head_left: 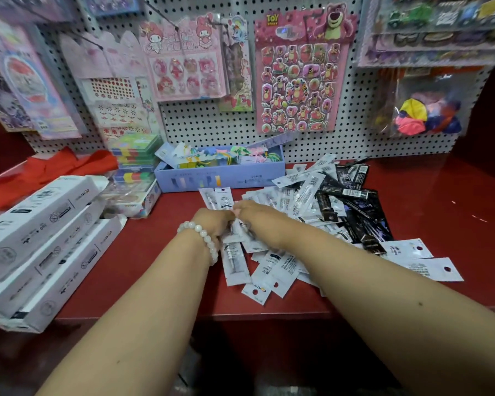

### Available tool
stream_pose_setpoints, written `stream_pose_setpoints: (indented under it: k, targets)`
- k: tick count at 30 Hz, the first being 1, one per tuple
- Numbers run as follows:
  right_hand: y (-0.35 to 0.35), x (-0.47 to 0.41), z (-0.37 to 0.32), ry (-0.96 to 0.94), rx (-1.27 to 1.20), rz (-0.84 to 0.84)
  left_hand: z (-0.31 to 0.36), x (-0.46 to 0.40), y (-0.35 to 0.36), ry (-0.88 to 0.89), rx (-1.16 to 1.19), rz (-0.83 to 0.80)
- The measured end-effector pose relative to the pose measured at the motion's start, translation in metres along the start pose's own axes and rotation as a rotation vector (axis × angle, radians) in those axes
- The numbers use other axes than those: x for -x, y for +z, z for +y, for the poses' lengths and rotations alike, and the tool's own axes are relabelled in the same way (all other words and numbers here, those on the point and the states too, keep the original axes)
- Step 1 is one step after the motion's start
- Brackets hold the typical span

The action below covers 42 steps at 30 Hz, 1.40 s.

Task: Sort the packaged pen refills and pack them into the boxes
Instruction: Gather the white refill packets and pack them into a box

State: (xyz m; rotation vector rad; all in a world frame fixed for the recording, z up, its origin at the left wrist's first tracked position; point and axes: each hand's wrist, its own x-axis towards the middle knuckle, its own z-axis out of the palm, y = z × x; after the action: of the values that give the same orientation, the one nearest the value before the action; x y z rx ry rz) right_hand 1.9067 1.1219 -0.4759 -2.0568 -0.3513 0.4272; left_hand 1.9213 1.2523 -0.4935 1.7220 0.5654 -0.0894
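While both hands meet at mid-counter, the left hand [213, 221] and right hand [250, 214] curl their fingers round a small bundle of white refill packets [223, 200], its long axis running away from the person, top ends toward the pegboard [212, 121]. Loose white and black packets [320, 212] lie heaped just right. Three white boxes [40, 244] sit stacked at far left.

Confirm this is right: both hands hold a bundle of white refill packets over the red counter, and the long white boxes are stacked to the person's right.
Not quite. The head view shows the long white boxes stacked to the person's left. The rest stands: left hand and right hand hold white refill packets over the red counter.
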Motion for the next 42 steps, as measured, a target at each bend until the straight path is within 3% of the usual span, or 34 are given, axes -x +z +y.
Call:
stream_pose_setpoints:
  k: [3, 5, 11, 15, 20, 22, 28, 31, 34, 37, 42]
  targets:
    - [0.001, -0.016, -0.005, -0.026, -0.174, 0.122, -0.001, -0.004, -0.009, -0.035, 0.223, 0.017]
    - [-0.002, -0.023, -0.014, -0.053, -0.287, 0.176, 0.007, -0.002, -0.015, 0.065, 0.344, 0.038]
    - [0.016, -0.027, -0.037, -0.144, -0.486, 0.135, 0.030, 0.007, -0.036, 0.559, 0.342, 0.071]
    - [0.034, -0.031, -0.030, -0.212, -0.659, 0.112, 0.015, 0.022, -0.038, 0.678, 0.208, 0.072]
    - [0.046, -0.028, -0.026, -0.290, -1.013, 0.105, 0.004, 0.030, -0.037, 0.758, 0.268, 0.065]
    - [0.045, -0.029, -0.031, -0.342, -1.079, 0.104, 0.003, 0.030, -0.037, 0.759, 0.279, 0.059]
    - [0.042, -0.022, -0.024, -0.291, -0.966, 0.082, -0.016, 0.022, -0.042, 0.639, 0.129, -0.110]
    - [0.040, -0.022, -0.029, -0.289, -0.955, 0.096, -0.016, 0.024, -0.043, 0.652, 0.053, -0.118]
    - [0.034, -0.025, -0.036, -0.341, -0.908, 0.092, -0.014, 0.026, -0.044, 0.669, 0.102, -0.079]
    - [0.029, -0.027, -0.039, -0.371, -0.883, 0.091, -0.017, 0.024, -0.044, 0.572, 0.125, -0.196]
    - [0.030, -0.029, -0.040, -0.316, -0.748, 0.065, -0.015, 0.030, -0.036, 0.511, -0.089, -0.244]
